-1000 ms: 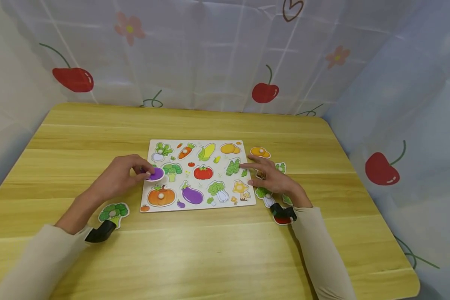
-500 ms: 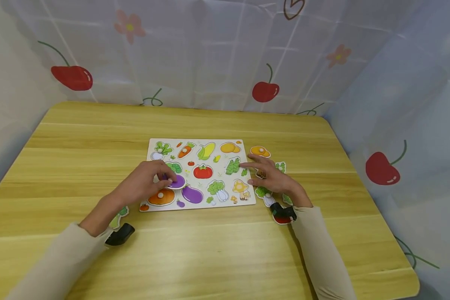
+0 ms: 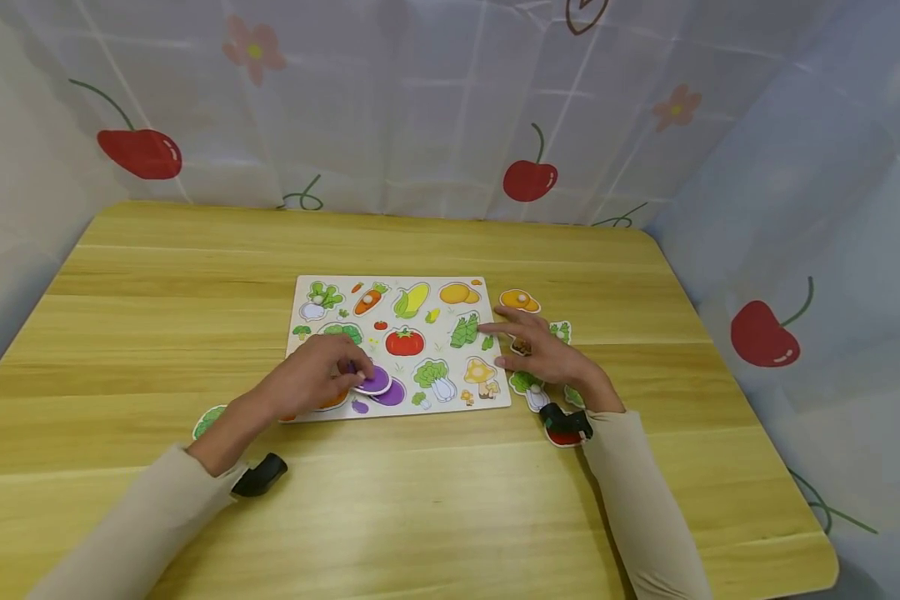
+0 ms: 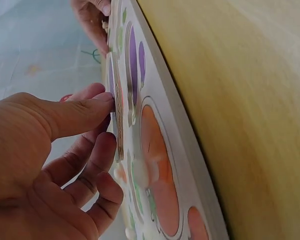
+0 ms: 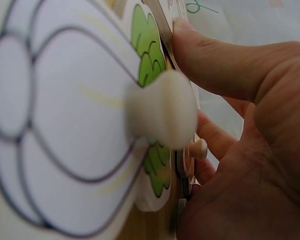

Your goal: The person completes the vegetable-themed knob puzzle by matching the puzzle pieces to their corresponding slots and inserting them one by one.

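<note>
My left hand [image 3: 311, 375] pinches a purple eggplant puzzle piece [image 3: 376, 381] between thumb and fingers. In the head view the piece partly overlaps the printed eggplant shape [image 3: 392, 393] on the white vegetable puzzle board [image 3: 450, 400]. From the left wrist, the piece's edge [image 4: 119, 120] looks tilted close against the board, beside the pumpkin piece [image 4: 160, 170]; whether it touches cannot be told. My right hand [image 3: 546, 352] lies at the board's right edge with its fingers spread, index finger toward the leafy green shape [image 3: 465, 332]. A bok choy piece [image 5: 79, 105] with a pale knob fills the right wrist view.
Right of the board lie a potato piece [image 3: 520, 301], a leafy green piece [image 3: 561, 332] and a red piece [image 3: 564, 437], partly under the right hand and wrist camera. A broccoli piece [image 3: 207, 421] shows beside my left forearm. Patterned curtains surround the wooden table [image 3: 435, 517].
My left hand has carried the eggplant piece from the board's left edge rightward and nearer me, to the printed eggplant shape. The right hand has stayed in place.
</note>
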Demonstrator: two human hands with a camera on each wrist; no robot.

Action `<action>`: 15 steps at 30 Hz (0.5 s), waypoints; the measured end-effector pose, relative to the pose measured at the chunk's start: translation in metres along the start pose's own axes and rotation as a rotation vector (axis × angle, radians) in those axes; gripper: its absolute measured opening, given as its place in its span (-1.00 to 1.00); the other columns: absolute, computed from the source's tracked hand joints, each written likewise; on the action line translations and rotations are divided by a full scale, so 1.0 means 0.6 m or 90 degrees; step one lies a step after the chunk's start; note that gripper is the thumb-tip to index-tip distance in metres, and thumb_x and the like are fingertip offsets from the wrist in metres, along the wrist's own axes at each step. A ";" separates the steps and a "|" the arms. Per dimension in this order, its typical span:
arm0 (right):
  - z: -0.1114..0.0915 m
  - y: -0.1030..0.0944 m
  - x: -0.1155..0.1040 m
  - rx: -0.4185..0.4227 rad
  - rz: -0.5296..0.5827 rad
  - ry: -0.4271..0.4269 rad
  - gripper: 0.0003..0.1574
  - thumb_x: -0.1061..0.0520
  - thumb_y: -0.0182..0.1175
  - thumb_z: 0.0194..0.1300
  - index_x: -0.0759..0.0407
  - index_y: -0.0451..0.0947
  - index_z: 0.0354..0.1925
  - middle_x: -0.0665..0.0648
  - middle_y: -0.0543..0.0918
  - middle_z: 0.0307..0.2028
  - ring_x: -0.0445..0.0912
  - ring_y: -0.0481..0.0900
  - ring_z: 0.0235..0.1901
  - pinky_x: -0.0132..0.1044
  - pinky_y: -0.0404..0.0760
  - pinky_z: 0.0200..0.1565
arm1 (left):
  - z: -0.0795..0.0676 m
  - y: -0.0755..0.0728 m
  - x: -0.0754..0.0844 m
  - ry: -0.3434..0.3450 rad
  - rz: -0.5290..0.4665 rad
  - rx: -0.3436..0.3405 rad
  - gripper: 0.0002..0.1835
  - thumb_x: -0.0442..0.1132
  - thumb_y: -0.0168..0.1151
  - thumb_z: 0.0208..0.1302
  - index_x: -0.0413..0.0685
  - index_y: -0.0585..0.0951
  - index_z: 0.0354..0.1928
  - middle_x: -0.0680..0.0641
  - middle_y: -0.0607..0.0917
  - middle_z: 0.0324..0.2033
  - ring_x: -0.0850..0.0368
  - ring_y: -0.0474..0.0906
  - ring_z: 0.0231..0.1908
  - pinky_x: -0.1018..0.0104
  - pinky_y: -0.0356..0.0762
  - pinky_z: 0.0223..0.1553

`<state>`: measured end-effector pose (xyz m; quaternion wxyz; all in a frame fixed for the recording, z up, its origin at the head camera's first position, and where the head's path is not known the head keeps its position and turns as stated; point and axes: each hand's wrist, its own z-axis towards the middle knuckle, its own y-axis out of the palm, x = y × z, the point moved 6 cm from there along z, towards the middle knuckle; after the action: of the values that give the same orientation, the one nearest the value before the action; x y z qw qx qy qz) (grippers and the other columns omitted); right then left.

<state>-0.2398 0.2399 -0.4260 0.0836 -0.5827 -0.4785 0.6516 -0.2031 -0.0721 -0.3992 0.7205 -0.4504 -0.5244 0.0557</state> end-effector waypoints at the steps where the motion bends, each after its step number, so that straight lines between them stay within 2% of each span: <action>1: 0.000 0.000 0.000 0.000 -0.002 -0.001 -0.37 0.13 0.29 0.36 0.10 0.45 0.36 0.29 0.01 0.56 0.28 -0.24 0.54 0.37 -0.14 0.41 | 0.001 0.002 0.001 0.007 0.000 0.000 -0.87 -0.42 0.34 0.26 -0.07 0.76 -0.22 0.05 0.70 -0.30 0.21 0.53 -0.31 0.36 0.50 -0.27; 8: 0.001 -0.001 0.001 0.002 0.009 -0.001 -0.37 0.14 0.29 0.37 0.11 0.44 0.37 0.30 0.00 0.56 0.31 -0.25 0.53 0.40 -0.18 0.40 | 0.007 0.020 0.008 0.042 0.008 -0.006 -0.84 -0.45 0.34 0.24 -0.05 0.76 -0.24 0.06 0.71 -0.31 0.22 0.53 -0.30 0.30 0.52 -0.21; 15: 0.000 0.000 -0.004 -0.003 0.009 -0.012 -0.38 0.16 0.28 0.38 0.13 0.45 0.36 0.33 0.00 0.55 0.32 -0.26 0.54 0.38 -0.22 0.41 | 0.010 0.032 0.010 0.036 0.015 -0.012 -0.84 -0.44 0.34 0.23 -0.02 0.76 -0.27 0.09 0.71 -0.31 0.20 0.54 -0.27 0.23 0.50 -0.13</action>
<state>-0.2395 0.2384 -0.4245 0.0733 -0.5797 -0.4767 0.6568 -0.1977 -0.0542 -0.4082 0.7299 -0.4648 -0.4990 0.0464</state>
